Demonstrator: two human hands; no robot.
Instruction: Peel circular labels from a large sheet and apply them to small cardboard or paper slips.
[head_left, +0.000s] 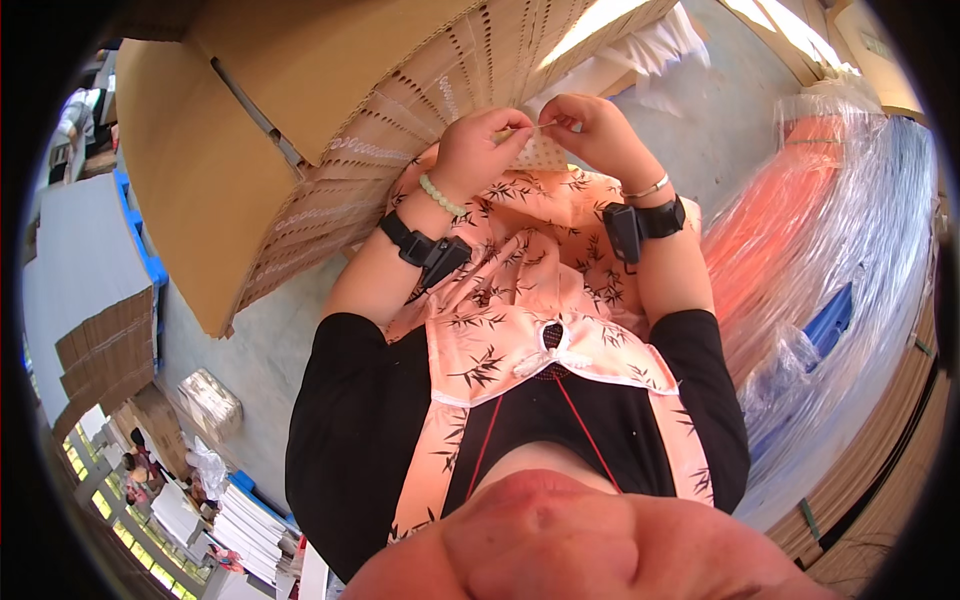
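Observation:
My left hand (485,145) and my right hand (590,130) are raised close together in front of my lap, thumbs and fingertips pinched. A thin pale strand appears to run across the small gap between the fingertips; its kind is too small to make out. Just below them shows a beige piece with rows of dots (545,154), partly hidden by the left hand. Under it, a peach apron with dark leaf prints (520,250) covers my lap. Black strapped devices sit on both forearms, one on the left (430,250) and one on the right (640,225).
Large stacks of brown cardboard (350,190) rise at the left and ahead, close to my left hand. Bundles wrapped in clear plastic (790,240) stand at the right. A small wrapped bundle (210,402) lies on the grey floor; pale sheets (95,245) are stacked at the far left.

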